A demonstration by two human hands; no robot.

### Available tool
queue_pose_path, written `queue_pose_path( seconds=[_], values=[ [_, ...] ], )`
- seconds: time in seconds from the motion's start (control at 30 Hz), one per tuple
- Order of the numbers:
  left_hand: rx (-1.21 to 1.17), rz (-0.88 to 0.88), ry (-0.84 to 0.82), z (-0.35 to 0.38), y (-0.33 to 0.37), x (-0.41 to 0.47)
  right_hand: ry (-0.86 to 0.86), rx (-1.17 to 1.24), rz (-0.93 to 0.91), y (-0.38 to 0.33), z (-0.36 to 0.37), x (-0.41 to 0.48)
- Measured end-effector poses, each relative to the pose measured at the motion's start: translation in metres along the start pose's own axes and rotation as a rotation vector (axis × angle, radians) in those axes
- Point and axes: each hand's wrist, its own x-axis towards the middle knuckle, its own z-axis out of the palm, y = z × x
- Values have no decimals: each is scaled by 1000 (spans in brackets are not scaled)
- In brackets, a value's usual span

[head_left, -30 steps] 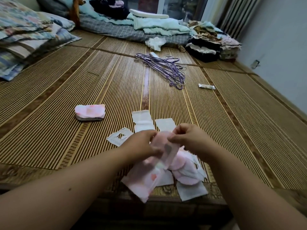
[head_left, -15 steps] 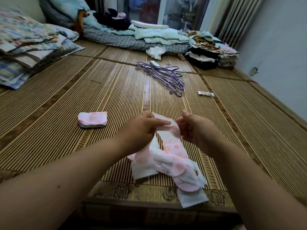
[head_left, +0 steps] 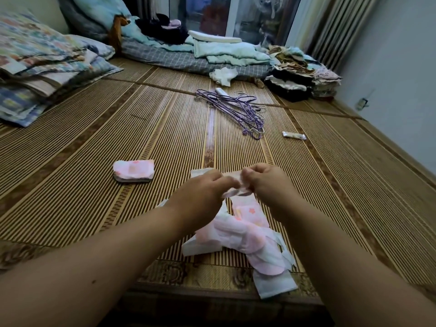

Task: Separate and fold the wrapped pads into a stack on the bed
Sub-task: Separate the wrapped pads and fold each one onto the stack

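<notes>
Compared with half a second ago, the left hand [head_left: 203, 192] and right hand [head_left: 266, 182] are pinching the thin pink-and-white wrapped pad [head_left: 236, 188] closer together, fingers closed on its crinkled top edge. Its lower part is trailing onto the loose pile of soft pink pads [head_left: 238, 234] on the ribbed bamboo mat [head_left: 94, 173]; the folded pink stack [head_left: 133, 171] is lying well left.

The bed mat [head_left: 118, 147] is striped in tan and dark brown, with a brown floral border along its near edge; the loose pads [head_left: 238, 234] are pale pink with small orange-pink flowers, over white wrappers; the folded stack [head_left: 133, 170] is the same pink on top and white beneath; the hangers [head_left: 238, 109] are purple; the quilt [head_left: 179, 60] is grey with a thin white check; the folded bedding [head_left: 226, 51] on it is pale green; the pillows [head_left: 40, 64] are patchwork florals in blue, pink and cream; the wall [head_left: 396, 74] is plain grey-white.
</notes>
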Motion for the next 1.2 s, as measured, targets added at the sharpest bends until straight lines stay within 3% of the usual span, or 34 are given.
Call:
queue_pose_path(
  seconds=[0.1, 0.2, 0.33, 0.5, 0.63, 0.93, 1.2],
  values=[
    [-66, -82, 41, 4, -5, -6, 84, 246, 27, -9, -6, 5],
    [-90, -165, -17, 10, -8, -11, 78, 489, 58, -25, -11, 10],
    [-414, -330, -234, 9, -6, -8, 13, 594, -24, -46, -16, 16],
    [-670, -416, -150, -7, -2, 6, -127, 625, -87, -77, -28, 14],
    [-1016, -376, -185, -17, 4, 21, -192, 594, -96, -98, -36, 11],
    [-820, -516, -302, 6, -7, 4, -80, 847, -70, -112, -61, 25],
    [-1011, -831, -172, -6, -45, -16, 240, 1045, 119, -53, -71, 31]
  ],
)
